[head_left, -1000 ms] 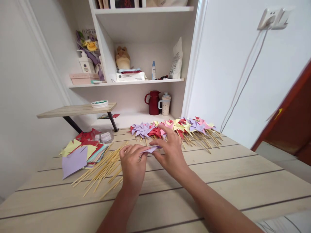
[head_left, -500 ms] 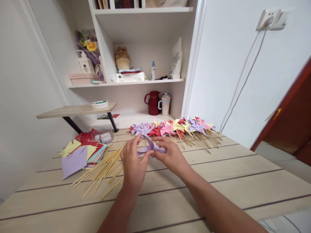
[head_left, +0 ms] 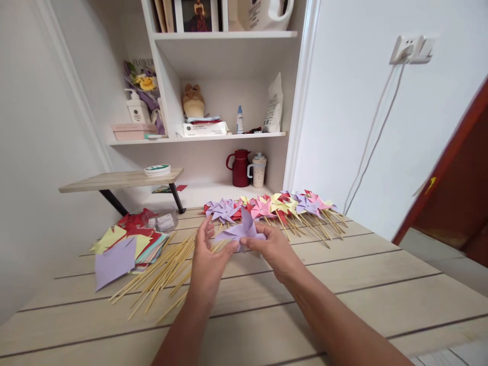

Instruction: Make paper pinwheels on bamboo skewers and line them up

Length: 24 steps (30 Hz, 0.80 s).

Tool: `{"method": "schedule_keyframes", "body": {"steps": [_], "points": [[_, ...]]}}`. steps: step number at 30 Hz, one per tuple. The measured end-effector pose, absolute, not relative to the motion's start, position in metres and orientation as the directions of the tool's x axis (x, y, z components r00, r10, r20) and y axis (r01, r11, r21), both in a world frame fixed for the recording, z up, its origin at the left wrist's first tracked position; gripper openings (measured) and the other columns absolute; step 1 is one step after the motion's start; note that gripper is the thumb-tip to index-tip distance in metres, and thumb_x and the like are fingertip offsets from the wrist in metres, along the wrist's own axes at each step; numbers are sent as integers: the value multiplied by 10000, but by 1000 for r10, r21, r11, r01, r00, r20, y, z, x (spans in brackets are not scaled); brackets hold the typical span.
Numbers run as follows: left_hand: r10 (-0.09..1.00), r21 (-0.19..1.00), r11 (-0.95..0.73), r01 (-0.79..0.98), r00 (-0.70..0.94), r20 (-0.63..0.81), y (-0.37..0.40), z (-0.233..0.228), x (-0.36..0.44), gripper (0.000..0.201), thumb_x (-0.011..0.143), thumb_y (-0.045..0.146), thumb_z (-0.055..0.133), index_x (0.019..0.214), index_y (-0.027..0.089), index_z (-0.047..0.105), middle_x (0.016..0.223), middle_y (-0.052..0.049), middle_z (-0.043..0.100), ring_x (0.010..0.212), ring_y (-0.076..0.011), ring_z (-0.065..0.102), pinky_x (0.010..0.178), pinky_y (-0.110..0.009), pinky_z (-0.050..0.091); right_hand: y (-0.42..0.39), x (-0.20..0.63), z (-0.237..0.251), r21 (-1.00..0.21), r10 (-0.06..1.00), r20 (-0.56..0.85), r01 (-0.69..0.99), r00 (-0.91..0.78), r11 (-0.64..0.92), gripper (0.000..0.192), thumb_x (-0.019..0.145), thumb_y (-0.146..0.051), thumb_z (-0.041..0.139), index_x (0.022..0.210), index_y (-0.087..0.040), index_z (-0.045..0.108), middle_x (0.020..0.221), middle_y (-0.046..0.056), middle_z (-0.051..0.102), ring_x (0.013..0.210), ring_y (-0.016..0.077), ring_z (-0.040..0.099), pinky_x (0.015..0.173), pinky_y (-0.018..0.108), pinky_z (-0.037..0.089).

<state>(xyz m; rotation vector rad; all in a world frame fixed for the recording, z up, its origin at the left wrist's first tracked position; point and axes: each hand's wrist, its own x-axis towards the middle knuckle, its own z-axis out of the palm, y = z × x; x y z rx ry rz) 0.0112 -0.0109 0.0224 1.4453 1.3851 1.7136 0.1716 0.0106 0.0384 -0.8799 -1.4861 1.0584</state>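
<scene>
A purple paper pinwheel (head_left: 241, 232) is held above the tabletop, one blade standing up and others spread sideways. My right hand (head_left: 273, 247) pinches it, thumb pressed at its middle and fingers behind the right blade. To its left, my left hand (head_left: 209, 259) has its fingers apart from the thumb. That thumb tip lies close to the pinwheel's lower edge; whether it touches I cannot tell. Several bamboo sticks (head_left: 162, 274) lie loose left of my left hand. Beyond the hands, finished pinwheels on sticks (head_left: 280, 206) lie in a row, in purple, red, pink and yellow.
On the left are a stack of coloured paper sheets (head_left: 116, 259) and a clear plastic box (head_left: 163, 220). Behind them stands a small wooden riser (head_left: 114, 179) on black legs. A red jug (head_left: 240, 170) and a cup (head_left: 258, 172) stand at the back beneath the shelf (head_left: 198, 139).
My left fingers have come away from the pinwheel and drawn apart. The pinwheel shows more opened, with its upper blade standing taller. The view has tilted up slightly.
</scene>
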Motion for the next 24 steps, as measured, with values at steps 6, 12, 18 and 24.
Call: {"method": "schedule_keyframes", "body": {"steps": [6, 12, 18, 24], "points": [[538, 466, -384, 797, -216, 814, -16, 26, 18, 415, 703, 182, 817, 1085, 317, 728, 1383, -98, 538, 1292, -366, 478, 1081, -594, 334, 13, 170, 33, -611, 720, 688, 460, -94, 644, 92, 748, -144, 700, 711, -227, 717, 1094, 79, 720, 1081, 284, 615, 938, 465, 463], [618, 502, -363, 786, -200, 760, -13, 21, 18, 254, 705, 132, 793, 893, 300, 765, 1309, -70, 609, 1249, -350, 510, 1035, -585, 387, 16, 170, 26, -512, 673, 724, 534, -152, 672, 110, 753, -123, 733, 728, -230, 721, 1108, 78, 716, 1083, 291, 614, 930, 489, 469], [717, 617, -433, 657, -164, 678, -7, 18, 13, 127, 716, 162, 764, 776, 275, 770, 1209, -57, 671, 1153, -287, 586, 1027, -513, 429, 14, 170, 27, -513, 694, 691, 541, -200, 666, 106, 764, -137, 725, 716, -231, 725, 1104, 73, 716, 1069, 286, 621, 918, 480, 473], [779, 718, -427, 550, -180, 601, -6, 20, 9, 90, 717, 176, 715, 707, 252, 763, 1014, -50, 724, 1034, -255, 629, 971, -456, 459, 12, 169, 30, -581, 749, 621, 506, -232, 638, 106, 750, -136, 725, 688, -222, 715, 1108, 81, 720, 1100, 288, 626, 942, 479, 472]]}}
